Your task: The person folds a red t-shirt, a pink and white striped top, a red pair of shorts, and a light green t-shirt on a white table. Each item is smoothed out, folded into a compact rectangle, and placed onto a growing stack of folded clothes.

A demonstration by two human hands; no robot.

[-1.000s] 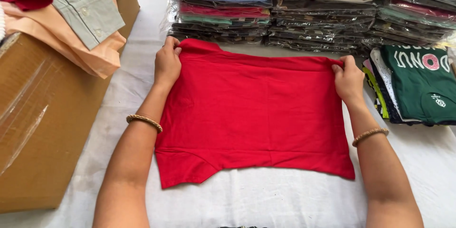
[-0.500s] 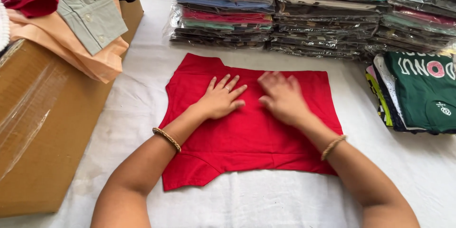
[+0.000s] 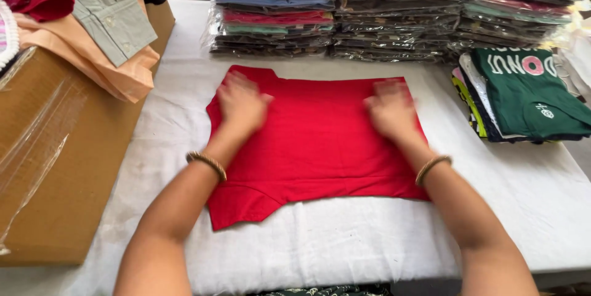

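A red garment (image 3: 317,142) lies folded flat on the white-covered table (image 3: 345,240). My left hand (image 3: 241,104) presses palm down on its upper left part, blurred by motion. My right hand (image 3: 389,109) presses palm down on its upper right part, also blurred. Both hands rest flat on the cloth with fingers spread and grip nothing. Each wrist wears a thin gold bangle.
Stacks of plastic-wrapped folded clothes (image 3: 381,12) line the back of the table. A pile with a green printed shirt (image 3: 529,89) on top sits at the right. A large cardboard box (image 3: 55,160) stands at the left with loose shirts (image 3: 98,31) draped over it.
A second ago both hands held the garment's top corners. They then came together at its middle, and now they have slid apart toward its left and right sides.
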